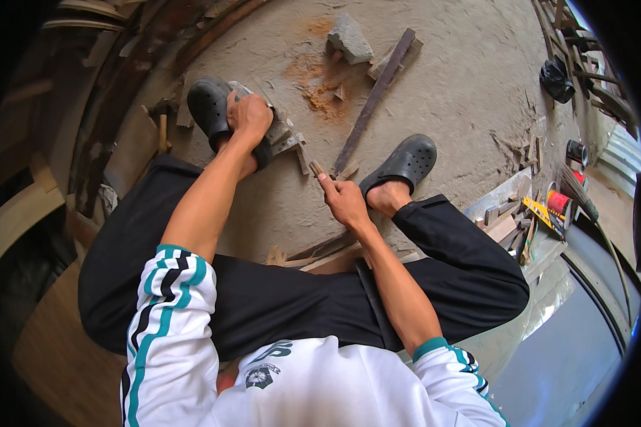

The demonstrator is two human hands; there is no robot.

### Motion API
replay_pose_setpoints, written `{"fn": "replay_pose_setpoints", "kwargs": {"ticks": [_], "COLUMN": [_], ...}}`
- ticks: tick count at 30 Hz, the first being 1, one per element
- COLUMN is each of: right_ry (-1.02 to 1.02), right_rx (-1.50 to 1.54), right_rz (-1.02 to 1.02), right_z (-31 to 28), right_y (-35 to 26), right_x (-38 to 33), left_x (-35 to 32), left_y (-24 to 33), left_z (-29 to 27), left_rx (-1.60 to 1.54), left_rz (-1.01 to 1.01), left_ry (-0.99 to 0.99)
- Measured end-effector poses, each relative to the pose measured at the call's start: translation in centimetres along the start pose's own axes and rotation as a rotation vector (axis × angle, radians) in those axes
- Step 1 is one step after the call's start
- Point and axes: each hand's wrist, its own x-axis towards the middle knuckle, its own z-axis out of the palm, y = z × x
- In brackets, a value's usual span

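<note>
My left hand (251,117) is closed over a pale grey, worn piece (285,134) beside my left black clog (210,107); its kind is unclear and the hand hides part of it. My right hand (347,204) is closed around a short brown stick-like piece (315,169), which points up and left toward the pale piece's lower end. Whether the two pieces touch cannot be made out. My right clog (409,160) rests on the floor to the right of that hand.
A long dark wooden strip (377,99) lies ahead, partly on a wood offcut, near a grey stone block (350,39) and orange-brown dust (320,92). Wood scraps (502,220), a red can (559,203) and a yellow-black item (543,215) sit at right. Curved timber (21,224) stands left.
</note>
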Motion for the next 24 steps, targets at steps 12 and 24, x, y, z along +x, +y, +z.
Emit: {"fn": "replay_pose_setpoints", "kwargs": {"ticks": [12, 24], "right_ry": [-0.023, -0.001], "right_rx": [0.027, -0.004], "right_rz": [0.037, -0.006], "right_z": [-1.1, 0.0], "right_y": [-3.1, -3.9], "right_x": [2.2, 2.7], "left_x": [-2.5, -2.6], "left_y": [1.6, -1.3], "left_z": [-2.5, -1.2], "left_rx": [0.182, 0.286], "left_rz": [0.162, 0.438], "left_ry": [-0.200, 0.025]}}
